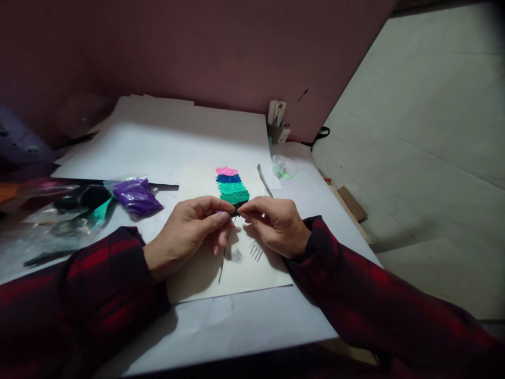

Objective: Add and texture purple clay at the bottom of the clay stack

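My left hand [189,227] and my right hand [275,222] meet over a cream sheet of paper [244,268], fingertips pinched together on a small dark piece [236,209]. A thin needle-like tool [222,265] hangs down from my left fingers. Just beyond the fingertips, stacked bands of textured colour [232,185] lie on the sheet: pink, blue and two greens. Both sleeves are red and black plaid. What exactly the small dark piece is cannot be made out.
A purple bag [137,198] and other dark and clear packets [79,210] lie at the left. A grey strip [263,180] and a small clear bag [286,168] sit right of the colours. A pen holder [278,126] stands against the wall. The table edge [347,210] runs diagonally at right.
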Tool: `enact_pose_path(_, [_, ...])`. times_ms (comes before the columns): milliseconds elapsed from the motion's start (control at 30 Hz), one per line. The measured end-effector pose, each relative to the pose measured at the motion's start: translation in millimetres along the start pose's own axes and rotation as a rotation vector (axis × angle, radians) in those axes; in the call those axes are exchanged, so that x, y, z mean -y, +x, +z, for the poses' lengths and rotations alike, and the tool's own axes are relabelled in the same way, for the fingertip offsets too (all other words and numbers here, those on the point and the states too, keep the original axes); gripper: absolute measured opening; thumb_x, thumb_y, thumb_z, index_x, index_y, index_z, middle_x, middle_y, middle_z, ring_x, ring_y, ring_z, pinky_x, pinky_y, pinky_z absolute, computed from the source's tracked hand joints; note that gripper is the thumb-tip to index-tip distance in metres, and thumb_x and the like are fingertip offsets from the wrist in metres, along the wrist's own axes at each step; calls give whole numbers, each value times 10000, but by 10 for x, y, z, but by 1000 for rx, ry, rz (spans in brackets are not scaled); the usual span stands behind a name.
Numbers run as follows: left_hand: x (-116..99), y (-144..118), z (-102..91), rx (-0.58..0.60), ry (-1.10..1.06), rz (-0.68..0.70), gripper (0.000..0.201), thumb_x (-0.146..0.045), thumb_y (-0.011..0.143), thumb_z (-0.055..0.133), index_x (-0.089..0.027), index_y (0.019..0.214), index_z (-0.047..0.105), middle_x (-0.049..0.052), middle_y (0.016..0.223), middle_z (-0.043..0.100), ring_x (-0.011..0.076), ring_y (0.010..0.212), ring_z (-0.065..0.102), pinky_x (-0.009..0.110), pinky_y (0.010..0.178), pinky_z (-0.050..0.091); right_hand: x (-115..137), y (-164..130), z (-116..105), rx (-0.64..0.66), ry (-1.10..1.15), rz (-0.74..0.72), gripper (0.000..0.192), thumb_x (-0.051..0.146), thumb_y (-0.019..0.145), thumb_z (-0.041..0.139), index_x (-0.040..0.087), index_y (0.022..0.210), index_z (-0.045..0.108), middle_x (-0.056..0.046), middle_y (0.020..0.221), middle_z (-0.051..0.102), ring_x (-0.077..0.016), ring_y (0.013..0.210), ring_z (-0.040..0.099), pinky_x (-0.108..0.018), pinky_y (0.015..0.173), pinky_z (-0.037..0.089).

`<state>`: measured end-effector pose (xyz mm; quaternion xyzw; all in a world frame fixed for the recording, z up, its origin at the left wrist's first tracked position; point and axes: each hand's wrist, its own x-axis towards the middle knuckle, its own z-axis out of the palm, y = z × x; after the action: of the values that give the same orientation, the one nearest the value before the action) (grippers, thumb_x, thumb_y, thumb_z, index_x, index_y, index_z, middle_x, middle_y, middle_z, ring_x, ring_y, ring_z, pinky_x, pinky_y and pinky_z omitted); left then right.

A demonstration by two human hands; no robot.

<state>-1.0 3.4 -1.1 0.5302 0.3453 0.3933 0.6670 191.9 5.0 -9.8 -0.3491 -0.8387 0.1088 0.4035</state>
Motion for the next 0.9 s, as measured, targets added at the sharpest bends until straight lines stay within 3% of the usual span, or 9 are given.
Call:
enact_pose_path(267, [-13, 14, 16, -24, -33, -20, 123, -207, 821, 631, -127, 910, 605, 11, 678, 635, 100, 494, 574, 222, 478, 474, -15, -10, 2, -1, 3, 17, 114, 119, 851, 546, 149, 860, 656, -25, 755, 667, -98, 625, 558, -238, 605, 464])
enact_pose_path(467, [-11, 4, 26, -27, 35, 17, 148, -201, 799, 664, -149, 900, 570, -43, 537, 541, 86, 454, 500, 175, 405, 403, -21, -8, -4, -9, 6, 18, 117, 110, 844, 548, 134, 862, 662, -37, 763, 674, -101, 638, 570, -238, 606, 467])
enact_pose_path(667, [3, 0, 25, 4, 44, 48, 128, -226, 881, 545, -131, 966, 550, 12, 733, 604, 104, 515, 567, 223, 455, 468, -29, -21, -5, -12, 7, 12, 122, 102, 836, 552, 143, 874, 660, -31, 770, 675, -99, 639, 570, -234, 609, 470])
enact_pose_path(900, [6, 1, 21, 22, 35, 35, 162, -220, 874, 554, -105, 989, 567, 17, 740, 620, 103, 491, 568, 238, 469, 475, -27, -13, -13, -7, 5, 7, 124, 83, 833, 550, 134, 862, 660, -28, 749, 664, -98, 635, 567, -232, 613, 468])
